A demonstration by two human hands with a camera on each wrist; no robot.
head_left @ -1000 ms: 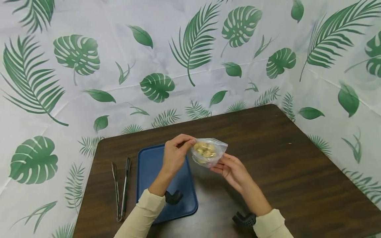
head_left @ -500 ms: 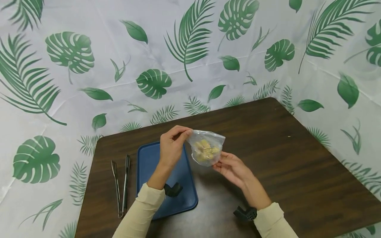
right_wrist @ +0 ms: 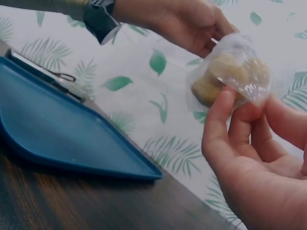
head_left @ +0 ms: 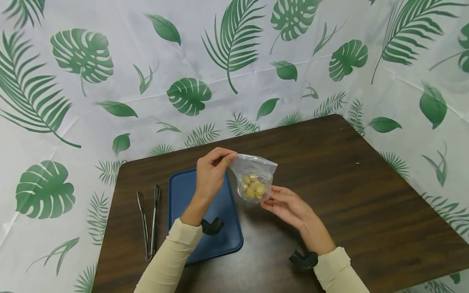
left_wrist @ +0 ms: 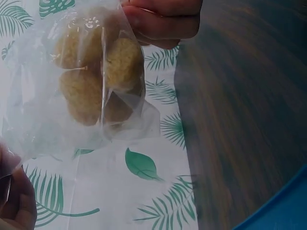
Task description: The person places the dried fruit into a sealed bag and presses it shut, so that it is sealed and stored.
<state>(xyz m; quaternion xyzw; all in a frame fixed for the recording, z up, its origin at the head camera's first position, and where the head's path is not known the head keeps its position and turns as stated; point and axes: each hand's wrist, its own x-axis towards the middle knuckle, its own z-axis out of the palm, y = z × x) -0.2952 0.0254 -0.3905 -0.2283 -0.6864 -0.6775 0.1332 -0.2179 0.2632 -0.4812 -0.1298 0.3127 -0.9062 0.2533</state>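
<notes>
A clear plastic bag (head_left: 253,162) with several yellowish-brown round pieces (head_left: 252,188) in it hangs above the table, to the right of the blue tray. My left hand (head_left: 210,175) pinches the bag's upper left corner between thumb and fingers. At the lower right, my right hand (head_left: 291,207) pinches the bag's bottom edge. The left wrist view shows the lumpy pieces (left_wrist: 122,62) gathered at the bag's lower end, with the right hand's curled fingers (left_wrist: 165,19) beside them. In the right wrist view, the right fingers (right_wrist: 220,110) lie against the bag (right_wrist: 196,81).
A dark blue tray (head_left: 183,187) lies on the brown wooden table (head_left: 329,183), partly behind the left forearm. Metal tongs (head_left: 154,219) rest left of it, their arms spread. Leaf-patterned cloth (head_left: 146,61) rises behind the table. Each wrist wears a black camera mount (head_left: 212,226).
The bag has gone from tilted nearly flat to hanging more upright, and its pieces have slid to the bottom. The left hand has lifted its corner slightly. The view has shifted a little.
</notes>
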